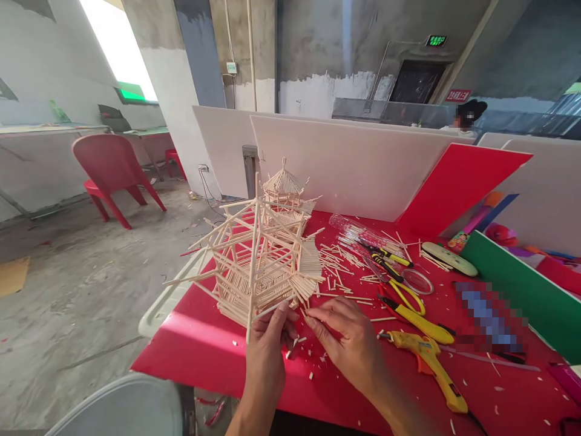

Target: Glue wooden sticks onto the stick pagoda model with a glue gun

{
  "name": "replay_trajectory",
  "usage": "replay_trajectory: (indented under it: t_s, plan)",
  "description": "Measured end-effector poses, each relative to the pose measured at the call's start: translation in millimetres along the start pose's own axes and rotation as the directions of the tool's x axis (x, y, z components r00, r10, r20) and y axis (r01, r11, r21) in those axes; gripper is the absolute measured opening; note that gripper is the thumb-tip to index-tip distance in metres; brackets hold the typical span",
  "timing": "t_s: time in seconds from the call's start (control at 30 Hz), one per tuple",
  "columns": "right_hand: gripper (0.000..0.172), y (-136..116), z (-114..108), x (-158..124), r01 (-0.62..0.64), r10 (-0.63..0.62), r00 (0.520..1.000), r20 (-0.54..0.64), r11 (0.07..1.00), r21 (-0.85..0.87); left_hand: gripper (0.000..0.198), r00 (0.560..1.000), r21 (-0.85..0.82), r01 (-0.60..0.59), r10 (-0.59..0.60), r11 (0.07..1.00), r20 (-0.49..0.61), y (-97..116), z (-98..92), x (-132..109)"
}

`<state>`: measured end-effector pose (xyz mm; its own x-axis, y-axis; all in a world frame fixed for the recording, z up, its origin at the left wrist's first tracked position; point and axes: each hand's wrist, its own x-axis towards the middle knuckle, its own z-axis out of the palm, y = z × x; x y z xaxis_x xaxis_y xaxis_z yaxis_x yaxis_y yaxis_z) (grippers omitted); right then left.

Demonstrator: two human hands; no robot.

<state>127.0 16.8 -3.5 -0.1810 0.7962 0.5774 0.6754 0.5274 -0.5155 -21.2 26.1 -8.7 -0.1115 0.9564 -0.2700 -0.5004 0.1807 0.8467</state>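
Observation:
A pavilion-like model of thin wooden sticks (261,260) stands on the red table, with an open frame roof in front and a finished pointed roof (284,183) behind. My left hand (271,327) is at the model's front lower edge, its thumb and fingers closed on a thin stick there. Just to the right, my right hand (342,330) pinches at the model's corner, fingertips together; whatever lies between them is too small to make out. Loose sticks (336,260) are scattered right of the model.
Right of my right hand lie a yellow glue gun (429,357), pliers (417,318) and yellow-handled scissors (408,293). White boards (354,163) and a red board (458,184) stand behind. A bucket (127,409) is at the lower left. A person (467,118) is beyond the boards.

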Motion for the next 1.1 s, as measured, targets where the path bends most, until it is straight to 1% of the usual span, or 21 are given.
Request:
replay_trajectory:
  t_s: [0.17,0.27,0.37,0.47,0.6,0.73,0.83,0.97,1.1]
  plan:
    - [0.014,3.7,-5.0,-2.3,-0.03,0.03,1.0,0.005,0.999,-0.026,0.036,0.999,0.016,-0.028,0.029,0.999,-0.033,1.6,0.9,0.2]
    - [0.016,8.6,-12.4,-5.3,-0.114,0.114,0.993,-0.01,0.993,-0.014,0.037,0.998,0.042,-0.04,0.042,0.998,-0.035,2.5,0.3,-0.2]
    - [0.025,15.3,-18.7,-8.7,-0.205,0.205,0.978,-0.025,0.979,0.011,0.035,0.997,0.053,-0.059,0.061,0.997,-0.038,2.3,-1.0,0.4]
    - [0.028,22.3,-19.9,-12.0,-0.236,0.236,0.972,-0.015,0.972,0.002,0.034,0.996,0.058,-0.071,0.073,0.996,-0.046,2.0,-1.3,0.6]
    - [0.028,24.3,-16.6,-13.9,-0.232,0.232,0.973,0.016,0.973,0.012,0.033,0.995,0.054,-0.068,0.072,0.996,-0.064,3.1,0.2,-2.6]
    - [0.027,21.8,-14.2,-12.6,-0.195,0.194,0.98,0.051,0.981,0.017,0.033,0.995,0.062,-0.065,0.069,0.996,-0.067,3.7,-0.1,-4.7]
    - [0.026,22.3,-13.2,-12.1,-0.163,0.163,0.985,0.047,0.987,0.002,0.032,0.996,0.063,-0.061,0.065,0.996,-0.06,3.3,-0.9,-3.5]
    - [0.019,22.7,-13.7,-13.1,-0.14,0.138,0.989,0.05,0.99,0.035,0.033,0.996,0.058,-0.053,0.057,0.997,-0.065,2.2,0.3,-2.4]
    - [0.013,20.8,-14.2,-14.6,-0.157,0.155,0.987,0.049,0.986,0.048,0.031,0.996,0.056,-0.052,0.056,0.997,-0.076,1.3,0.9,-3.6]
